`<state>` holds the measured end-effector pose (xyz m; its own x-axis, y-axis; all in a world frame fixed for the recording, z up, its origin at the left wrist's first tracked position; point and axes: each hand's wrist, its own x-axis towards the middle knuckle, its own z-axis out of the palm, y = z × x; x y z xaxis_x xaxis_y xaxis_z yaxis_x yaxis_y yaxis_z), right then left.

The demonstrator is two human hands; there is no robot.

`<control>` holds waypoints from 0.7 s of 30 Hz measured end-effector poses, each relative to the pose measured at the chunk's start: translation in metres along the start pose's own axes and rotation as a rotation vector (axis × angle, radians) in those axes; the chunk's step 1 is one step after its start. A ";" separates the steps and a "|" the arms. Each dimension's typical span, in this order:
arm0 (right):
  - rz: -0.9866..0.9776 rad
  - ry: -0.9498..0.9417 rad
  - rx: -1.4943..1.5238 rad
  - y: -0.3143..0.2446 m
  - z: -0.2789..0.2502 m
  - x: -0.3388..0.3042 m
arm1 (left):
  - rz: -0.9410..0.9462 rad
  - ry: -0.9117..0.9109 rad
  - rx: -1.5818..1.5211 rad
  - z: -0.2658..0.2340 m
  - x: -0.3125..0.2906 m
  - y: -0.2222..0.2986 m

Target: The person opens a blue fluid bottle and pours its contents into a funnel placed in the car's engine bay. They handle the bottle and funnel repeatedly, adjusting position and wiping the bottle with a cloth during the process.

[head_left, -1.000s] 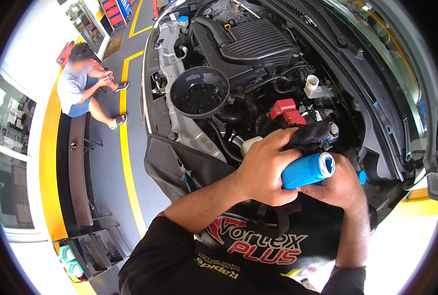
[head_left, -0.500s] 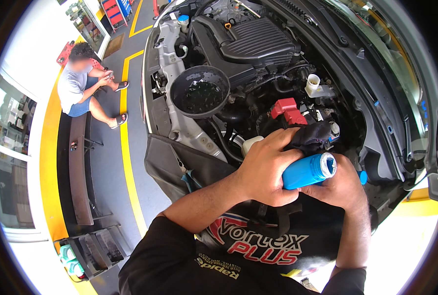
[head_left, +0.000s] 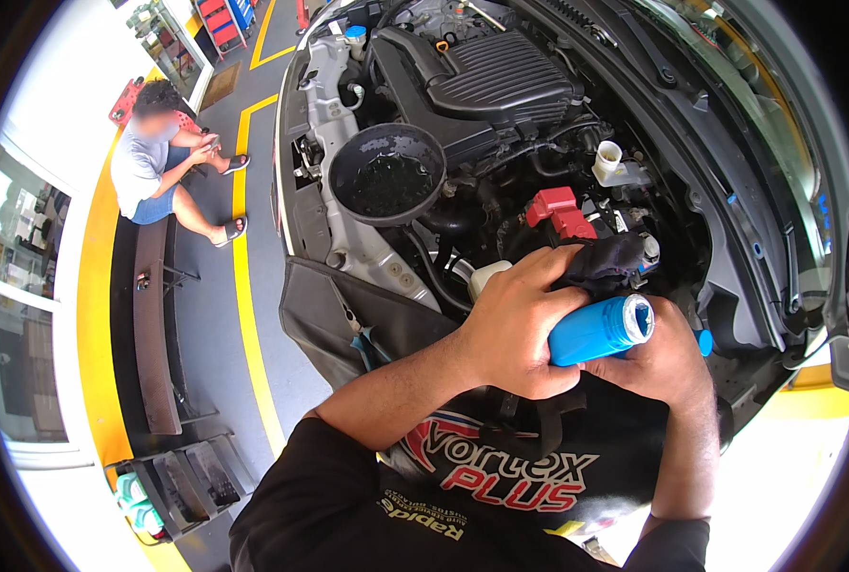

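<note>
- A blue bottle [head_left: 585,336] sits low and right of centre in the head view, in front of the engine bay, gripped between both hands; with it as the clock's hub and 12 at the top of the view, its uncapped mouth points between 2 and 3, silvery foil ragged round the rim.
- The left hand [head_left: 518,329], at 9 o'clock, is curled round the bottle's side; one finger reaches up toward 12.
- The right hand [head_left: 667,362], between 3 and 4 o'clock, is closed against the neck end, thumb along the lower side, the other fingers mostly hidden.
- A dark cloth-like bundle [head_left: 601,265] lies at 12 o'clock, next to the left fingertips; whether it is held, I cannot tell.
- A small blue piece [head_left: 704,343] shows at 3 o'clock, just past the right hand.
- A red plastic cover [head_left: 560,214] is between 11 and 12; farther out at 12 stands a whitish filler neck [head_left: 608,157].
- A wide black funnel [head_left: 386,176] is at 10 o'clock, wet-looking inside.
- Pliers [head_left: 356,329] with blue-green handles rest at 9 o'clock on a dark mat [head_left: 310,296].
- A seated person [head_left: 153,167] is well apart, near 10.
</note>
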<state>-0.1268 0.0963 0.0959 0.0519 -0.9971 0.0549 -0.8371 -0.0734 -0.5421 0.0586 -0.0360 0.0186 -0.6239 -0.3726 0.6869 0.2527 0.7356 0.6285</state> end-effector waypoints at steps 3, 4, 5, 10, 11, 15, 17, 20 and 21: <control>0.002 0.001 0.006 0.001 0.000 0.000 | -0.006 -0.005 -0.003 -0.001 0.000 0.001; 0.004 0.001 0.008 0.001 0.001 0.000 | -0.009 -0.006 -0.004 -0.001 0.000 0.001; 0.004 -0.001 0.007 0.001 0.001 -0.001 | -0.003 -0.003 -0.001 -0.001 0.000 0.001; -0.016 0.005 -0.015 -0.004 -0.002 0.000 | 0.006 0.011 0.005 0.001 -0.001 0.001; -0.029 0.004 -0.021 -0.003 -0.002 0.001 | 0.003 0.009 0.011 0.001 -0.002 0.001; -0.046 0.013 -0.039 -0.002 -0.002 0.000 | 0.012 0.001 0.015 0.001 0.000 0.000; -0.044 0.010 -0.032 -0.001 -0.003 0.000 | 0.006 -0.003 0.020 0.001 -0.001 0.000; -0.020 0.006 -0.033 0.000 -0.005 -0.001 | 0.005 -0.011 0.007 0.002 0.001 -0.001; -0.017 0.002 -0.029 0.002 -0.004 -0.001 | 0.005 -0.008 0.004 0.003 0.000 -0.001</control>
<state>-0.1303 0.0976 0.0980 0.0651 -0.9957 0.0653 -0.8514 -0.0896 -0.5168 0.0561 -0.0354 0.0165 -0.6285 -0.3644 0.6872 0.2532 0.7395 0.6237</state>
